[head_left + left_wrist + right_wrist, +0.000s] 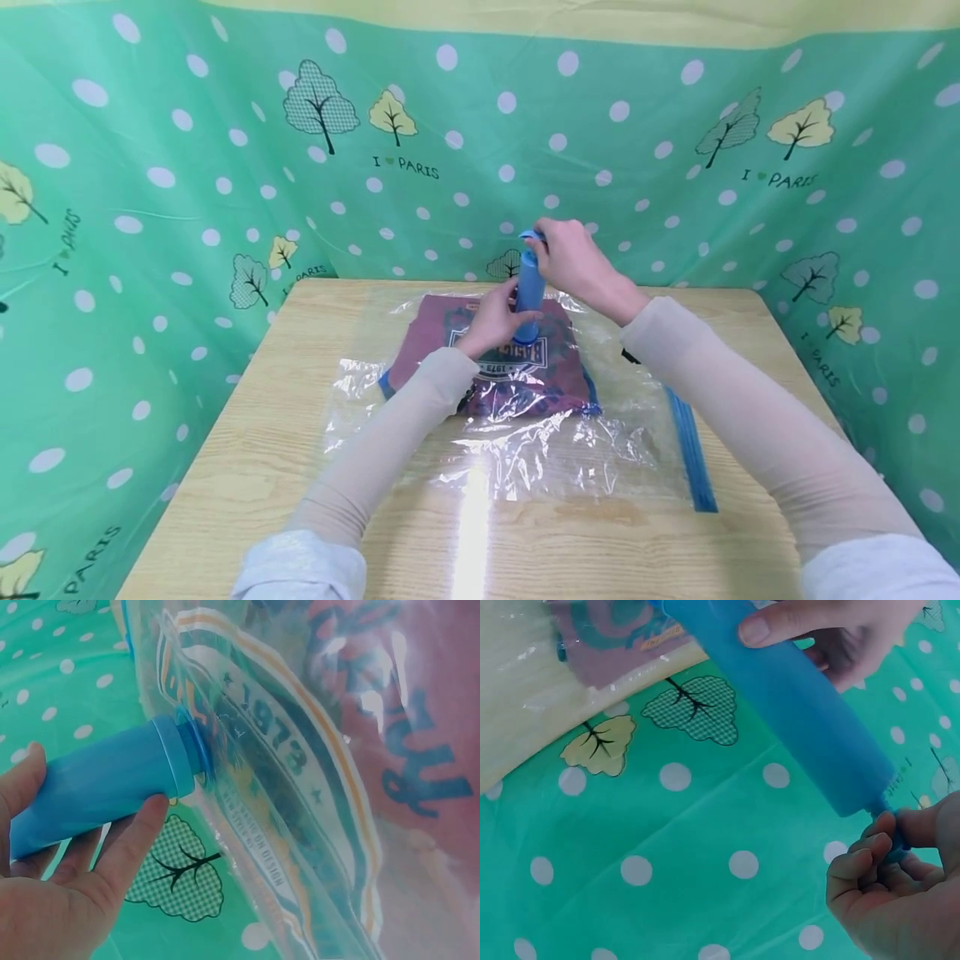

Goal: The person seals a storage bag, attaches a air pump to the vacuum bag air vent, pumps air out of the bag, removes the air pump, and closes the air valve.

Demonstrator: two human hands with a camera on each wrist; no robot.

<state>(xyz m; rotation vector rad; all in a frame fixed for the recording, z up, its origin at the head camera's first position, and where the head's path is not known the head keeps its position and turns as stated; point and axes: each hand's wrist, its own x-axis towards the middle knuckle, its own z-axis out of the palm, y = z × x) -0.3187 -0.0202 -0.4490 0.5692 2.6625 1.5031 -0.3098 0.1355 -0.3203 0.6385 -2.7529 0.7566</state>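
Note:
A blue hand pump (pixel 529 292) stands upright on a clear plastic storage bag (pixel 525 467). Inside the bag lies a folded maroon garment (pixel 420 342) with printed lettering. My left hand (pixel 489 321) holds the pump's barrel, thumb on one side and fingers on the other, as the left wrist view also shows with the barrel (pixel 97 780). Up at the top, my right hand (pixel 576 260) grips the pump's handle, its fingers curled round it in the right wrist view (pixel 896 844). The pump's lower end meets the bag at a round blue valve (pixel 196 746).
A blue zip strip (pixel 692 454) runs along the bag's right edge. Everything sits on a light wooden table (pixel 247 467). Behind and at both sides hangs a green curtain (pixel 480 142) with white dots and trees. Something small and black (pixel 630 357) shows beneath the right sleeve.

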